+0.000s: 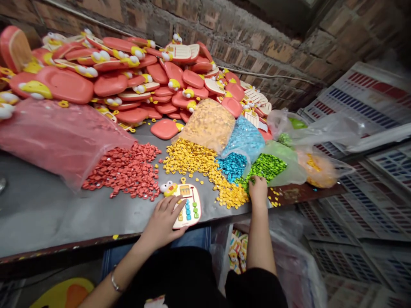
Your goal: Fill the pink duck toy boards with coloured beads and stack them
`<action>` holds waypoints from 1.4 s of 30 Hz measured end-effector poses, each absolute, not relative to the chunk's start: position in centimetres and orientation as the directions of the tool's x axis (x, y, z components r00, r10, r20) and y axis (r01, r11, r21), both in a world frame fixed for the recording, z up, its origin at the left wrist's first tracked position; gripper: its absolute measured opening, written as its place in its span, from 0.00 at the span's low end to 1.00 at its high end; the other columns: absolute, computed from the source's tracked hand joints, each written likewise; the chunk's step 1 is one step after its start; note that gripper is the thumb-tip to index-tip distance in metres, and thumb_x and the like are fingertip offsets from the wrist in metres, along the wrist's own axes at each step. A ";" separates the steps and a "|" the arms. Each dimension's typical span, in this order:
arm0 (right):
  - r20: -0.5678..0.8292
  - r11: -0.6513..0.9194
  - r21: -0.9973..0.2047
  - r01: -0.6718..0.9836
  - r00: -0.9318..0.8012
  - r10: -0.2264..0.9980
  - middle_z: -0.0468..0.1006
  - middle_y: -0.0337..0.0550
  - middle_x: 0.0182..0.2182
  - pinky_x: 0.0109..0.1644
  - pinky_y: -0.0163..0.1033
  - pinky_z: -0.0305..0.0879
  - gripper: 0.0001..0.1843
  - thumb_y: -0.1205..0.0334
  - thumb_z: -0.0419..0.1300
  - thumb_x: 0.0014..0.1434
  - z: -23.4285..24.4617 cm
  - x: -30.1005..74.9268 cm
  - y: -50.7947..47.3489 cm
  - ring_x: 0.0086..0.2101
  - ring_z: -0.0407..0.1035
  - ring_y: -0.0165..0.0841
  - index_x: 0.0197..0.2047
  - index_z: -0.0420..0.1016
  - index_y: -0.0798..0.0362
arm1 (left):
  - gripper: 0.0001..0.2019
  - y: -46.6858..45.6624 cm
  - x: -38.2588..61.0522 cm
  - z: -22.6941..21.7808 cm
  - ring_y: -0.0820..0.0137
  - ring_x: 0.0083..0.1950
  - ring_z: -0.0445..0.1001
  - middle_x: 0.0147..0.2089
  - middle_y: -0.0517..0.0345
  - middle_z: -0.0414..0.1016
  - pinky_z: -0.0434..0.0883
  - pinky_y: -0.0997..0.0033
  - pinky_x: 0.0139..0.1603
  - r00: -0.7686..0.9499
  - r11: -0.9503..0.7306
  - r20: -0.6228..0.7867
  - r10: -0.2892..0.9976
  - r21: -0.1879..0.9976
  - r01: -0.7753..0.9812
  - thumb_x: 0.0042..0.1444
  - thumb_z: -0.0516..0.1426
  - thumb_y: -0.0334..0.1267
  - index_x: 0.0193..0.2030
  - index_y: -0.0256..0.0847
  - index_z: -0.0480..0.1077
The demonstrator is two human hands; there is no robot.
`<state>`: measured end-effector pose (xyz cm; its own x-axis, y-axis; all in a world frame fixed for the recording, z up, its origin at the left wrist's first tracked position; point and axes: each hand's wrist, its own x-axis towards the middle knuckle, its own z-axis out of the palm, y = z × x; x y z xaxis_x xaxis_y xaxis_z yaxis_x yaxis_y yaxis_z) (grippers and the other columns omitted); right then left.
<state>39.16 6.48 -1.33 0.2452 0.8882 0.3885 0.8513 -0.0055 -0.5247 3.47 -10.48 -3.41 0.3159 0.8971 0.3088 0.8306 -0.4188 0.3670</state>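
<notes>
Well, from the head camera we see our left hand (162,223) spread, its fingers laid across the near-left side of a duck-topped toy calculator (188,206), which lies on the grey table (48,214) directly under the hand. Our right hand (257,192) sits well to the right of the toy, fingers bunched together at the near edge of the green plastic pieces (266,167); perhaps it pinches a few, though the view is poor. Yellow plastic pieces (205,171) spill just left of that hand, with blue plastic pieces (231,167) farther off. Red plastic pieces (122,173) lie left of the toy, and salmon-coloured duck-shaped toy shells (128,77) are heaped at the far left.
</notes>
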 end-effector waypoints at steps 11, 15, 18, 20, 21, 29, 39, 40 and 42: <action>0.474 0.214 -0.667 0.714 0.185 0.861 0.73 0.52 0.37 0.44 0.47 0.62 0.09 0.62 0.52 0.61 -0.9 33.7 3.7 0.38 0.67 0.41 0.38 0.72 0.54 | 0.32 -10.7 3.6 -3.0 0.53 0.64 0.58 0.65 0.48 0.62 0.54 0.51 0.66 0.301 -0.394 0.274 0.913 0.409 0.823 0.52 0.59 0.43 0.65 0.40 0.61; 0.365 0.387 -0.753 0.532 -0.150 0.919 0.76 0.45 0.38 0.39 0.41 0.69 0.07 0.59 0.58 0.60 -1.6 25.4 0.1 0.38 0.71 0.37 0.36 0.75 0.50 | 0.32 -10.6 3.6 -3.0 0.53 0.64 0.57 0.65 0.47 0.62 0.54 0.51 0.66 0.299 -0.385 0.263 0.917 0.399 0.832 0.52 0.60 0.44 0.64 0.39 0.61; 0.325 0.427 -0.757 0.495 -0.281 0.903 0.75 0.45 0.36 0.42 0.42 0.69 0.07 0.62 0.56 0.61 -2.2 21.4 -0.5 0.38 0.70 0.37 0.35 0.76 0.50 | 0.32 -10.6 3.6 -3.0 0.52 0.64 0.57 0.65 0.46 0.62 0.53 0.50 0.65 0.309 -0.394 0.265 0.913 0.383 0.835 0.53 0.60 0.44 0.64 0.38 0.61; 0.335 0.461 -0.684 0.565 -0.319 0.887 0.74 0.44 0.33 0.44 0.44 0.67 0.08 0.63 0.56 0.62 -2.5 20.4 -0.2 0.38 0.68 0.38 0.33 0.75 0.50 | 0.32 -10.6 3.5 -3.0 0.52 0.64 0.57 0.65 0.46 0.62 0.54 0.50 0.65 0.315 -0.402 0.272 0.909 0.376 0.835 0.53 0.59 0.44 0.65 0.38 0.61; 0.339 0.478 -0.645 0.597 -0.337 0.878 0.74 0.44 0.32 0.45 0.45 0.66 0.09 0.64 0.56 0.62 -2.6 20.3 -0.1 0.39 0.67 0.39 0.32 0.75 0.50 | 0.32 -10.6 3.5 -3.0 0.52 0.64 0.57 0.65 0.46 0.62 0.54 0.50 0.65 0.313 -0.401 0.274 0.909 0.374 0.836 0.53 0.59 0.44 0.64 0.38 0.61; 0.317 0.469 -0.711 0.524 -0.356 0.879 0.75 0.44 0.35 0.46 0.43 0.66 0.08 0.61 0.58 0.61 -0.9 24.0 -1.5 0.40 0.68 0.37 0.31 0.75 0.50 | 0.31 -10.6 3.3 -3.2 0.51 0.64 0.58 0.64 0.46 0.63 0.57 0.50 0.63 0.318 -0.409 0.282 0.905 0.375 0.832 0.54 0.58 0.44 0.65 0.40 0.61; 0.346 0.088 -0.611 0.787 0.165 0.924 0.74 0.48 0.34 0.41 0.45 0.66 0.10 0.60 0.56 0.57 -2.2 38.3 3.2 0.35 0.68 0.38 0.33 0.78 0.55 | 0.29 -10.3 3.1 -3.3 0.51 0.62 0.61 0.64 0.47 0.64 0.58 0.52 0.62 0.332 -0.433 0.315 0.889 0.346 0.832 0.56 0.57 0.46 0.65 0.42 0.61; 0.322 0.084 -0.579 0.811 0.133 0.937 0.75 0.48 0.34 0.42 0.45 0.66 0.10 0.61 0.57 0.56 -2.4 38.8 3.5 0.35 0.68 0.39 0.33 0.78 0.55 | 0.29 -10.3 3.1 -3.4 0.51 0.62 0.61 0.64 0.47 0.64 0.58 0.52 0.62 0.335 -0.435 0.315 0.888 0.340 0.834 0.56 0.57 0.46 0.64 0.42 0.61; 0.293 0.098 -0.508 0.856 0.065 0.954 0.75 0.47 0.33 0.44 0.45 0.64 0.08 0.63 0.57 0.56 -2.7 39.1 3.7 0.35 0.68 0.39 0.32 0.78 0.54 | 0.29 -10.2 3.1 -3.5 0.51 0.62 0.61 0.64 0.47 0.64 0.58 0.52 0.61 0.339 -0.437 0.314 0.887 0.331 0.836 0.57 0.56 0.46 0.64 0.42 0.61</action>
